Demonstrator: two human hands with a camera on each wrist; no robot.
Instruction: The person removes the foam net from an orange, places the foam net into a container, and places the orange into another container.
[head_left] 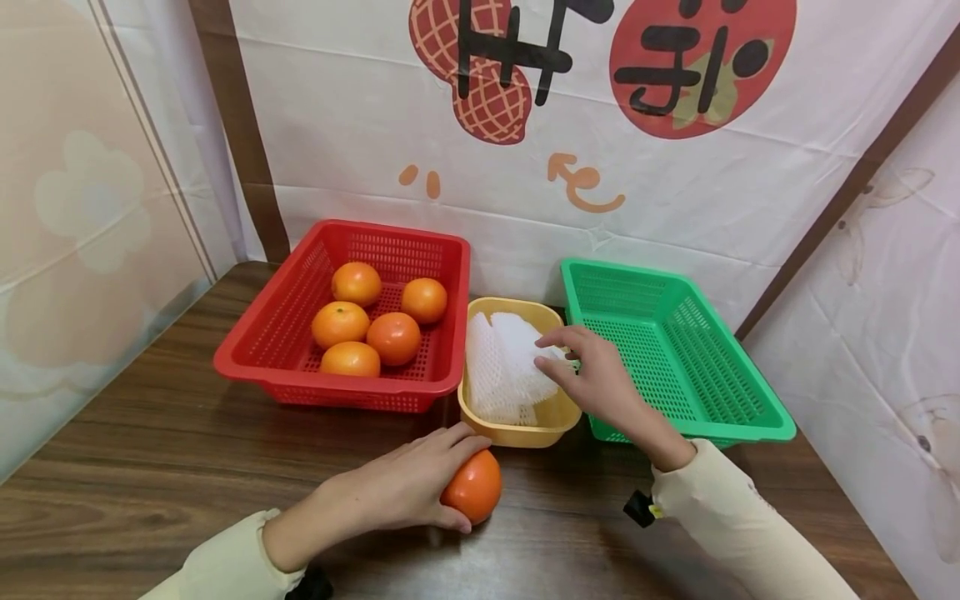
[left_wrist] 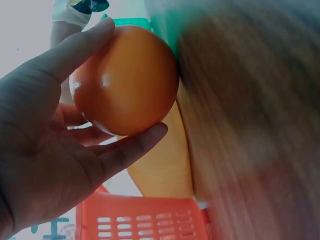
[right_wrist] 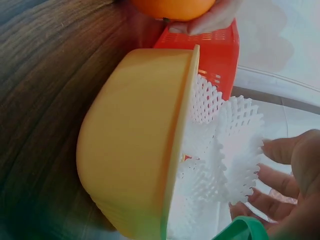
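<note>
My left hand (head_left: 401, 483) grips an orange (head_left: 477, 487) at the table's front middle, thumb and fingers curled round it; the left wrist view shows this orange (left_wrist: 127, 80) close up. Over the right side of a yellow basin (head_left: 517, 436) is my right hand (head_left: 600, 379). White foam net sleeves (head_left: 513, 358) fill that basin. In the right wrist view, the right thumb and fingers (right_wrist: 280, 150) are spread at the edge of one foam net (right_wrist: 240, 150), and I see no pinch on it. Several more oranges (head_left: 356, 283) lie in the red basket (head_left: 345, 385).
Right of the basin stands a green basket (head_left: 735, 429), with no fruit visible in it. The wooden tabletop (head_left: 150, 450) extends in front of the containers. A printed cloth (head_left: 337, 125) hangs behind them, with further cloth panels at both sides.
</note>
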